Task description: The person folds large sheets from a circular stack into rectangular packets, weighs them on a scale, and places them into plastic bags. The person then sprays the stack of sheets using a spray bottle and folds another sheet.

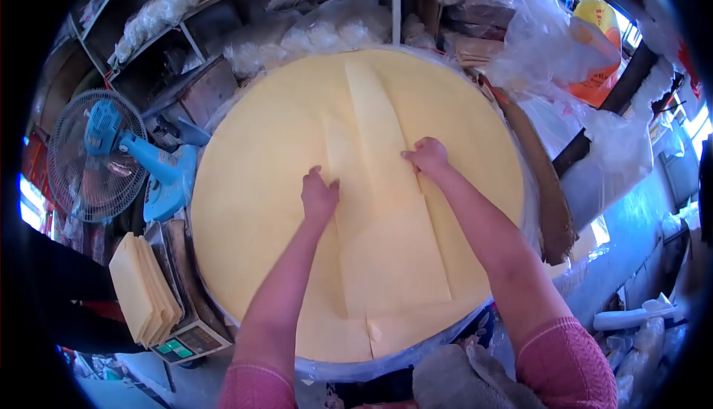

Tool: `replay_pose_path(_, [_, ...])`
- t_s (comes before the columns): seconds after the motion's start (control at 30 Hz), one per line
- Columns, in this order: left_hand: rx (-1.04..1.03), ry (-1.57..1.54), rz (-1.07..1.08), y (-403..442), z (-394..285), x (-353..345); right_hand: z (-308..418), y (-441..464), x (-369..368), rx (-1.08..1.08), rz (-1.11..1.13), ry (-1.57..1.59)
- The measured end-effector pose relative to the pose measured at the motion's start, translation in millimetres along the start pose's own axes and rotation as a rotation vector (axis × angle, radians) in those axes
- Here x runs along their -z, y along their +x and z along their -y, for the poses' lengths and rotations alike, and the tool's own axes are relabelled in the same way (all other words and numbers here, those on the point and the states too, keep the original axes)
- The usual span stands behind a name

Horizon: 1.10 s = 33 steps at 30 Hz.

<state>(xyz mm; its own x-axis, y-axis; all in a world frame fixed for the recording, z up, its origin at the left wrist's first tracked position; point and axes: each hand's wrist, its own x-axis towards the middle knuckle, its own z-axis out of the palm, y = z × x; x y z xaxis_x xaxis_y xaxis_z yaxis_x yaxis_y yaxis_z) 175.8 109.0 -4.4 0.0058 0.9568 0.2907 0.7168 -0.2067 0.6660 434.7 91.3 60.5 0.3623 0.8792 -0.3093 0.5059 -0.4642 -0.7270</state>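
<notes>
A large round stack of thin, pale yellow sheets (260, 134) lies in front of me, its exact material unclear. Down its middle runs a folded strip of the top sheet (386, 223), with creases along both long sides. My left hand (320, 197) rests at the strip's left side, thumb and fingers apart. At the right edge of the strip, my right hand (429, 158) has its fingers curled and thumb pressed in, pinching the sheet's edge. Near my body, the lower edge of the sheet has a slit and a small raised flap (375, 329).
On the left, a digital scale (194, 342) with a green display carries a stack of folded yellow sheets (141, 290). A blue fan (104, 145) stands behind it. Shelves (397, 8) with plastic-wrapped bundles line the back. Cardboard (546, 193) and plastic bags edge the right side.
</notes>
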Motion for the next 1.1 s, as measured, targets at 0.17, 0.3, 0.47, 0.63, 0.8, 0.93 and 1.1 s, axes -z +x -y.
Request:
replay_pose_path(0.17, [0.529, -0.541, 0.323, 56.9, -21.0, -6.5, -2.0, 23.6, -9.0, -0.133, 0.069, 0.486])
replay_pose_path(0.3, [0.393, -0.848, 0.196, 37.0, -11.2, -14.7, -24.4, 14.1, -9.6, -0.053, 0.057, 0.807])
replay_pose_path(0.47, [-0.315, -0.21, 0.003, -12.8, 2.2, 1.5, -64.0, 18.6, -25.6, 0.248, 0.061, 0.835])
replay_pose_path(0.63, [-0.522, -0.068, 0.302, -52.0, 7.2, 43.5, -55.9, -43.1, 10.4, 0.396, -0.289, 0.087])
replay_pose_path(0.8, [-0.384, -0.154, 0.42, -159.2, -31.8, 76.6, -52.4, -174.6, 21.6, 0.203, -0.152, -0.054])
replay_pose_path(0.93, [-0.494, 0.103, 0.396, -194.3, -45.1, 72.2, -74.5, -202.2, -7.1, 0.17, -0.103, 0.043])
replay_pose_path(1.1, [-0.528, 0.335, 0.446, -195.9, -40.5, 64.9, -83.2, -205.9, -27.1, 0.445, -0.23, -0.364])
